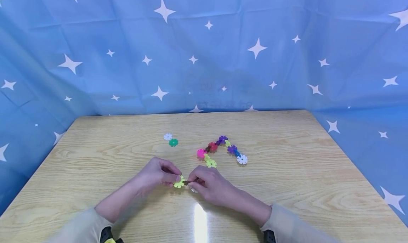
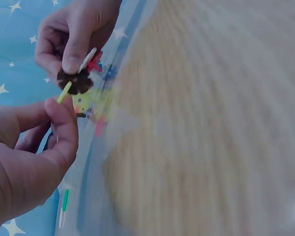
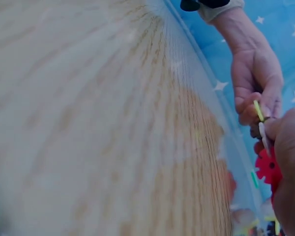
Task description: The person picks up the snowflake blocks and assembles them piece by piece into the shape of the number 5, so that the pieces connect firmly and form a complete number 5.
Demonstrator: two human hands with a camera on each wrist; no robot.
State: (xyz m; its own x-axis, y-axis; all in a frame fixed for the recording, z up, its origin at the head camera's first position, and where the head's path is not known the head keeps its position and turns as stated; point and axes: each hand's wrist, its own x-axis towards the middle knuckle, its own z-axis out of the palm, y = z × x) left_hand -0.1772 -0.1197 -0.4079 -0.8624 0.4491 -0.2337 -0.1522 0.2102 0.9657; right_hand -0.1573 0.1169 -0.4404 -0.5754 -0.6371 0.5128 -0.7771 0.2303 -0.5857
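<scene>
My left hand (image 1: 159,173) pinches a yellow-green slotted plastic disc (image 1: 180,182) between thumb and fingers. Opposite it, my right hand (image 1: 211,185) pinches a brown slotted disc (image 2: 75,82). In the left wrist view the yellow disc appears edge-on and meets the brown one at its rim; how deep it sits in a slot I cannot tell. A white disc (image 2: 87,61) stands edge-on against the brown disc, partly hidden by the right hand in the head view. In the right wrist view a red disc (image 3: 269,166) shows beside the right hand; whether it is joined to these pieces is unclear.
Beyond the right hand lies a bent chain of linked discs, with pink (image 1: 201,153), red (image 1: 213,146), purple (image 1: 223,140) and white (image 1: 242,159) among them. A loose white disc (image 1: 168,136) and a green disc (image 1: 173,142) lie farther left on the wooden table (image 1: 121,140).
</scene>
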